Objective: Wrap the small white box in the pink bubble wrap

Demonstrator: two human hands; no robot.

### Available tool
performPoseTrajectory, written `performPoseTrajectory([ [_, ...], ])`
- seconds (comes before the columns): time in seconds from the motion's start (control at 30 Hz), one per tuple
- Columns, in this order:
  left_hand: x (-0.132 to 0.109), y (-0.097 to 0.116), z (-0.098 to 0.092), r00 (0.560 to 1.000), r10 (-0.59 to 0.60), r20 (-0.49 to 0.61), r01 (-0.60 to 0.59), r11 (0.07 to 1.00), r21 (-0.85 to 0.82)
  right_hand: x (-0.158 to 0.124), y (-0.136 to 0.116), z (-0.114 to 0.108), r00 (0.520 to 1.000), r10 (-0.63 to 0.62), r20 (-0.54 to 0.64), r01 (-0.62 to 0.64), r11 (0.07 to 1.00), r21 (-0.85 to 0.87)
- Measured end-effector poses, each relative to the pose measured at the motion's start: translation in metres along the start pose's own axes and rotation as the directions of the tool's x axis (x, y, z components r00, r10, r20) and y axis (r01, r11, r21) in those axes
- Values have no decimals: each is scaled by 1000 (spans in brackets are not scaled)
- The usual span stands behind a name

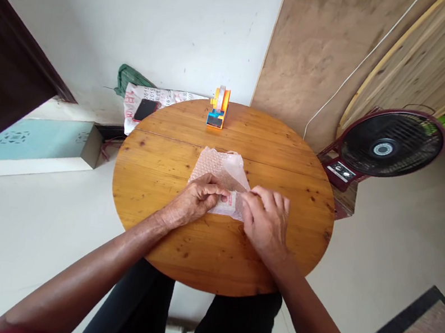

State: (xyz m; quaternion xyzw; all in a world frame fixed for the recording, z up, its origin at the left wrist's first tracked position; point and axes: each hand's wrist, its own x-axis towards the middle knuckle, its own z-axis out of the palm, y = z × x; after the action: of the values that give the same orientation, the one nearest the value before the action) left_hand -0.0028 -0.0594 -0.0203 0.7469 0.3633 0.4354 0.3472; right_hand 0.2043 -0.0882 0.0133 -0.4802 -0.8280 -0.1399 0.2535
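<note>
A sheet of bubble wrap (215, 164) lies on the round wooden table (191, 252) in front of me. On its near part sits a small flat whitish item with red print (231, 198), partly covered by the wrap and my fingers. My left hand (200, 197) is closed at the left of this item, fingers pinched on the wrap's edge. At the right, my right hand (267, 216) is closed too, thumb and fingers gripping the other side of the bubble wrap.
An orange and blue tape dispenser (217, 109) stands at the table's far edge. Beyond the far left edge are a dark phone (145, 110) and a printed white sack (133, 96). A dark red fan (383, 148) stands at the right, near a leaning round wooden board (432, 59).
</note>
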Motion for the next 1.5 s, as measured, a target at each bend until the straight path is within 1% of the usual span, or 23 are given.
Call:
performPoseTrajectory([
  [0.07, 0, 0, 0, 1000, -11, 1, 11, 1000, -3, -1, -9, -2, 993, -114, -24, 115, 993, 22],
  [0.13, 0, -1, 0, 1000, -19, 6, 19, 1000, -4, 0, -15, -1, 982, -187, -1, 186, 981, 58],
  [0.23, 1, -4, 1, 999, -44, 10, 44, 999, -12, 3, -16, 5, 974, -221, 54, 215, 972, 99],
  [0.33, 0, -2, 0, 994, -107, -21, 107, 994, 8, 7, -10, 12, 968, -242, 62, 231, 962, 145],
  [0.4, -1, 4, -5, 979, -196, -62, 199, 979, 51, 8, -6, 15, 968, -247, 50, 234, 955, 181],
  [0.47, -4, 13, -14, 951, -298, -82, 305, 947, 99, 7, -4, 16, 971, -236, 48, 221, 952, 211],
  [0.53, -6, 22, -25, 935, -347, -73, 354, 926, 133, 5, -3, 18, 973, -223, 50, 207, 952, 224],
  [0.6, -8, 28, -34, 913, -395, -99, 407, 897, 175, 4, -4, 19, 975, -217, 45, 201, 953, 228],
  [0.67, -9, 27, -38, 887, -452, -100, 462, 875, 145, 3, -5, 19, 976, -212, 39, 198, 953, 228],
  [0.8, -8, 16, -41, 814, -579, -44, 580, 813, 42, 3, -5, 20, 977, -209, 49, 193, 955, 225],
  [0.87, -7, 12, -45, 802, -596, -17, 597, 802, 27, 2, -5, 20, 976, -210, 49, 194, 955, 226],
  [0.97, -5, 12, -55, 804, -595, -6, 594, 803, 58, 2, -5, 21, 977, -211, 39, 197, 954, 226],
  [1.07, -7, 17, -65, 806, -582, -104, 592, 792, 151, 2, -5, 21, 977, -209, 34, 196, 953, 231],
  [1.1, -9, 20, -67, 799, -585, -140, 602, 778, 180, 2, -5, 21, 977, -209, 34, 195, 953, 234],
  [1.17, -14, 24, -70, 763, -625, -166, 647, 742, 178, 1, -5, 22, 977, -209, 32, 196, 952, 237],
  [1.3, -23, 35, -68, 647, -755, -103, 760, 650, 6, 1, -5, 22, 977, -210, 17, 201, 953, 225],
  [1.4, -18, 42, -60, 570, -818, -78, 820, 572, -3, 2, -5, 21, 976, -216, 3, 211, 955, 207],
  [1.47, -12, 43, -55, 521, -852, -49, 853, 521, 9, 2, -6, 19, 976, -218, 0, 214, 957, 196],
  [1.5, -8, 41, -52, 508, -860, -43, 861, 509, 4, 2, -7, 19, 976, -218, 1, 214, 958, 189],
])
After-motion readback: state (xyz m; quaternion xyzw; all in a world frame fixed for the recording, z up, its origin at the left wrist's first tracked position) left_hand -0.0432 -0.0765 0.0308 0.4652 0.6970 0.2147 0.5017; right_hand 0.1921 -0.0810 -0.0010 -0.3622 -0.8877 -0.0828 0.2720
